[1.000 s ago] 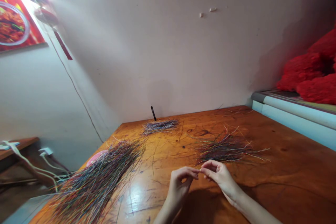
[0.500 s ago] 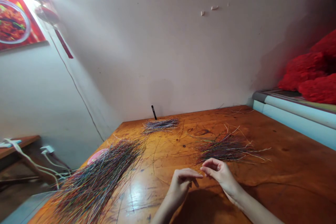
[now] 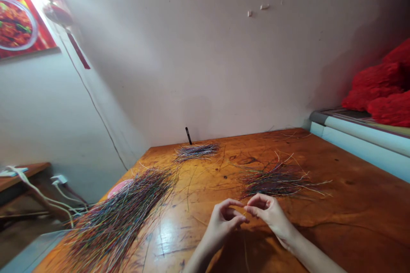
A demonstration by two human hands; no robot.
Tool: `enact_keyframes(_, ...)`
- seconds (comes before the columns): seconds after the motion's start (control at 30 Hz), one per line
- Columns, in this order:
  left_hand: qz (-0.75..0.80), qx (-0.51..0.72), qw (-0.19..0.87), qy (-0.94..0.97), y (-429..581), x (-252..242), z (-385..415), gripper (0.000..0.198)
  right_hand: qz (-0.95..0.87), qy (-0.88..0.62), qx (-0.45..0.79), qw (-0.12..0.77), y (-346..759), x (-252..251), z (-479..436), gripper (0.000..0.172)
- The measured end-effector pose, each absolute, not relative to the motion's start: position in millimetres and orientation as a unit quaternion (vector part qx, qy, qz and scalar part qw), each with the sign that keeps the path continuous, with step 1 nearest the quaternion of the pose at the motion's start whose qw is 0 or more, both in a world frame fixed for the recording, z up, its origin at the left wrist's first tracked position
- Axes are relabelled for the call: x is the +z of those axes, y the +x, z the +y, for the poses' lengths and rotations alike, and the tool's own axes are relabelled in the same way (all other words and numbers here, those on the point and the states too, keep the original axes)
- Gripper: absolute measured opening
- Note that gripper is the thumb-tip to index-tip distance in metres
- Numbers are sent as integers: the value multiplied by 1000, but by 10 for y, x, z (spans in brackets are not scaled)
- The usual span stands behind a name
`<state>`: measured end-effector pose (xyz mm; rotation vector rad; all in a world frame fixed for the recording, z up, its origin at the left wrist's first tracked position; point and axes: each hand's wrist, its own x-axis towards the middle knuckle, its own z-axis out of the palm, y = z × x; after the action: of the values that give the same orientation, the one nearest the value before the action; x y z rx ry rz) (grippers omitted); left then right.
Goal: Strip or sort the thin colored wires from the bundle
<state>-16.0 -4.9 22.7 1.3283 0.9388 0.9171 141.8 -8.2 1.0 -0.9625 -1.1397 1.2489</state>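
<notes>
My right hand [image 3: 268, 214] is closed in a pinch, thumb and forefinger together on a thin yellowish wire [image 3: 246, 245]. The wire runs down past the fingertips of my left hand [image 3: 224, 220] and hangs below them. The left forefinger arches up to the right fingertips, while the left thumb lies lower, closed against the wire; the exact contact is too small to see. Just beyond the hands lies a loose bundle of thin dark and coloured wires [image 3: 277, 181]. A much larger heap of multicoloured wires [image 3: 121, 217] spreads along the table's left side.
At the back of the wooden table [image 3: 320, 209] lies a smaller wire bundle [image 3: 198, 151], with a black pen-like stick [image 3: 188, 135] upright behind it. A pink object [image 3: 120, 188] shows under the heap. Red fluffy material [image 3: 381, 87] rests on a white chest [image 3: 361, 143] at right.
My left hand's thumb and forefinger have spread into an arch, with the fingers closer to the right hand's pinch. The hanging wire now shows below the hands.
</notes>
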Motion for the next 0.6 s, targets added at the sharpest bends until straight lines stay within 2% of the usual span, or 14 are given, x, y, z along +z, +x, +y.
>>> enact_keyframes(0.3, 423, 366, 577, 595, -171, 169, -42, 23, -506, -424, 496, 564, 1395, 17, -91, 20)
enact_keyframes(0.6, 430, 355, 583, 591, -181, 140, -7, 31, -513, -423, 501, 554, 1422, 66, -109, 26)
